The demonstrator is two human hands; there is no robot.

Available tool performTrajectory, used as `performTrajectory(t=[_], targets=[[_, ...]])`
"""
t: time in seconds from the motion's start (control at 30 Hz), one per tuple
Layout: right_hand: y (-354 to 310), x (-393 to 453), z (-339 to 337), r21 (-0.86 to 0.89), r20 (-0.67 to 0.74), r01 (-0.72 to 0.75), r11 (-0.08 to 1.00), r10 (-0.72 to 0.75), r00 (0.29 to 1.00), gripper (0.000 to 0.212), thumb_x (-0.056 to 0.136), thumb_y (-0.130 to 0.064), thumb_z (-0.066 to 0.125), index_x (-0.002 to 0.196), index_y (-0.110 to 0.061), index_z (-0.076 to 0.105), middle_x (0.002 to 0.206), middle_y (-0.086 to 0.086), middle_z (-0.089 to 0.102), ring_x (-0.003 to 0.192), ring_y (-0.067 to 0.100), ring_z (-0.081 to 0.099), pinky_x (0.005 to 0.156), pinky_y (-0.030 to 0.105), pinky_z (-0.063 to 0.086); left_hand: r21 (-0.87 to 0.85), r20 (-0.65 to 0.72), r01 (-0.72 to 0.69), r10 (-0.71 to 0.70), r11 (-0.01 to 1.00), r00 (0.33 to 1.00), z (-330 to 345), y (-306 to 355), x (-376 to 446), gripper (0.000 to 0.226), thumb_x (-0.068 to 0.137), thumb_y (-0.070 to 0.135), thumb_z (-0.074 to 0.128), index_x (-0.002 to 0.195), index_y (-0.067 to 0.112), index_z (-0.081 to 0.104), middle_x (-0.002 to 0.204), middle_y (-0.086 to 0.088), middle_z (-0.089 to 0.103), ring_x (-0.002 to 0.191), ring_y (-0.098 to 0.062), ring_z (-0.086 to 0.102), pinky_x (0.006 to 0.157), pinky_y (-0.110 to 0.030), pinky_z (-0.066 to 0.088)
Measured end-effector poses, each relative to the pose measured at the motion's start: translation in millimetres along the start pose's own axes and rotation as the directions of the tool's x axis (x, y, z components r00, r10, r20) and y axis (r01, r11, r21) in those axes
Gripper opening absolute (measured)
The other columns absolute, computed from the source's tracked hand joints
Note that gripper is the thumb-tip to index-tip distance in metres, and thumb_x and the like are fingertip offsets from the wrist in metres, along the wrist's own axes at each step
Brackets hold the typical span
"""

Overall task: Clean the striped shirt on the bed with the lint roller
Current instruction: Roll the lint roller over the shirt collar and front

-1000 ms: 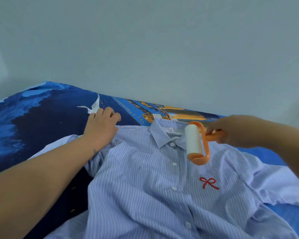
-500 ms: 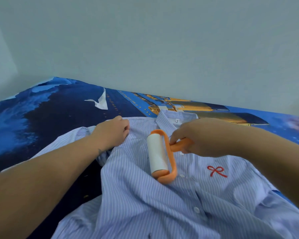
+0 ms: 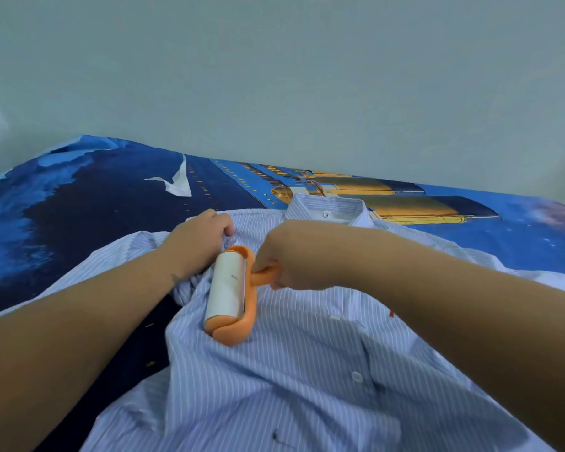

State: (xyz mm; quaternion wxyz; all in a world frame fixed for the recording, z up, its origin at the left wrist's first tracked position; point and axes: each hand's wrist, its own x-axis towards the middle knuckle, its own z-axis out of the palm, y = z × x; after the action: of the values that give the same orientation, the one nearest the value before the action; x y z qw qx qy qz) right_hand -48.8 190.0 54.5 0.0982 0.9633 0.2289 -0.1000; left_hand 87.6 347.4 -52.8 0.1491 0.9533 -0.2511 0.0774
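Two hands were seen at work over the striped shirt (image 3: 307, 370), which lay spread, front up, on the blue printed bed (image 3: 79, 207), its collar toward the far wall. The lint roller (image 3: 230, 293) was set on the shirt's chest panel at the viewer's left of the button row, the white drum touching the cloth, with a dark speck already stuck to it. Its long axis ran from far to near, tilted slightly, roughly along the shirt's stripes, so any roll would be made sideways, across them. The orange handle stuck out from the frame to the right and was gripped by the right hand (image 3: 294, 256), fingers curled round it; that arm was stretched across the shirt from the right. The left hand (image 3: 199, 243) was placed just beyond the drum's far end, nearly touching the frame, its fingers curled into a bunch of cloth near the shoulder, seemingly pinching it to hold the fabric taut. The left hand was judged the nearer to the drum, and directly in the way of a leftward stroke. Creased cloth was gathered beside the drum on its left, and a snag there was thought likely unless the fabric was pulled flat. Most of the lower shirt appeared not yet rolled.
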Motion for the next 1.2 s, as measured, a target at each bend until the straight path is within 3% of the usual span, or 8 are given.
performTrajectory(t=[0.17, 0.3, 0.37, 0.6, 0.77, 0.97, 1.1, 1.2], targets=[[7, -6, -3, -0.003, 0.020, 0.009, 1.000, -0.009, 1.000, 0.027, 0.091, -0.027, 0.060, 0.116, -0.019, 0.068, 0.100, 0.002, 0.066, 0.087, 0.019, 0.056, 0.053, 0.016, 0.028, 0.027, -0.009, -0.019, 0.019, 0.999, 1.000, -1, 3, 0, 0.016, 0.098, 0.024, 0.040, 0.100, 0.020, 0.055, 0.097, 0.002, 0.046, 0.082, -0.022, 0.051, 0.067, -0.033, 0.038], [25, -27, -4, -0.010, 0.091, -0.071, 0.997, 0.072, 0.993, 0.028, 0.088, -0.027, 0.065, 0.116, -0.027, 0.068, 0.069, -0.011, 0.049, 0.061, 0.007, 0.045, 0.047, 0.017, 0.027, 0.065, -0.003, -0.025, 0.026, 0.998, 1.000, -1, 5, -1, 0.017, 0.099, 0.028, 0.040, 0.099, 0.020, 0.054, 0.096, 0.003, 0.043, 0.080, -0.020, 0.047, 0.068, -0.033, 0.038], [34, -41, -2, -0.004, 0.123, -0.131, 0.991, 0.130, 0.984, 0.032, 0.088, -0.028, 0.065, 0.120, -0.030, 0.065, 0.070, -0.012, 0.046, 0.057, 0.005, 0.042, 0.044, 0.012, 0.028, 0.086, -0.003, -0.037, 0.037, 0.996, 0.999, -1, 5, -1, 0.017, 0.099, 0.028, 0.039, 0.099, 0.020, 0.053, 0.096, 0.003, 0.044, 0.082, -0.022, 0.050, 0.067, -0.032, 0.037], [67, -88, -1, -0.016, 0.208, -0.263, 0.965, 0.261, 0.943, 0.029, 0.086, -0.037, 0.066, 0.114, -0.039, 0.066, 0.099, -0.013, 0.066, 0.091, 0.011, 0.060, 0.074, 0.023, 0.046, 0.122, 0.016, -0.051, 0.050, 0.991, 0.999, 0, 4, 0, 0.018, 0.099, 0.029, 0.037, 0.098, 0.021, 0.052, 0.098, 0.001, 0.047, 0.085, -0.025, 0.057, 0.069, -0.039, 0.047], [113, -130, -16, 0.129, 0.158, -0.379, 0.916, 0.359, 0.920, 0.022, 0.081, -0.050, 0.059, 0.100, -0.042, 0.068, 0.086, -0.017, 0.070, 0.081, 0.004, 0.064, 0.080, 0.026, 0.051, 0.203, 0.045, -0.039, 0.031, 0.978, 0.999, -3, 7, 4, 0.015, 0.099, 0.026, 0.034, 0.098, 0.024, 0.049, 0.095, 0.002, 0.043, 0.077, -0.024, 0.055, 0.061, -0.036, 0.042], [161, -154, -3, 0.182, -0.002, -0.537, 0.824, 0.546, 0.838, 0.021, 0.092, -0.024, 0.059, 0.111, -0.032, 0.063, 0.090, -0.012, 0.064, 0.082, 0.010, 0.058, 0.077, 0.030, 0.046, 0.276, 0.109, 0.010, -0.042, 0.961, 0.993, -22, 15, 12, 0.019, 0.087, 0.012, 0.048, 0.099, 0.026, 0.045, 0.099, 0.002, 0.043, 0.078, -0.022, 0.056, 0.058, -0.032, 0.041], [172, -152, 16, 0.132, -0.005, -0.581, 0.803, 0.587, 0.810, 0.019, 0.095, -0.027, 0.052, 0.112, -0.028, 0.062, 0.078, -0.018, 0.051, 0.069, 0.004, 0.047, 0.061, 0.020, 0.035, 0.099, 0.131, -0.014, 0.001, 0.995, 0.991, -34, 44, 30, 0.016, 0.091, 0.017, 0.048, 0.104, 0.026, 0.054, 0.107, 0.002, 0.048, 0.092, -0.018, 0.055, 0.082, -0.037, 0.047], [172, -145, 29, 0.121, -0.026, -0.595, 0.794, 0.602, 0.798, 0.023, 0.095, -0.038, 0.049, 0.112, -0.032, 0.063, 0.076, -0.019, 0.047, 0.077, 0.011, 0.049, 0.071, 0.027, 0.039, -0.021, 0.172, -0.105, 0.107, 0.994, 0.979, -33, 82, 40, 0.015, 0.094, 0.024, 0.051, 0.105, 0.025, 0.062, 0.107, 0.004, 0.052, 0.096, -0.014, 0.052, 0.085, -0.026, 0.039]])
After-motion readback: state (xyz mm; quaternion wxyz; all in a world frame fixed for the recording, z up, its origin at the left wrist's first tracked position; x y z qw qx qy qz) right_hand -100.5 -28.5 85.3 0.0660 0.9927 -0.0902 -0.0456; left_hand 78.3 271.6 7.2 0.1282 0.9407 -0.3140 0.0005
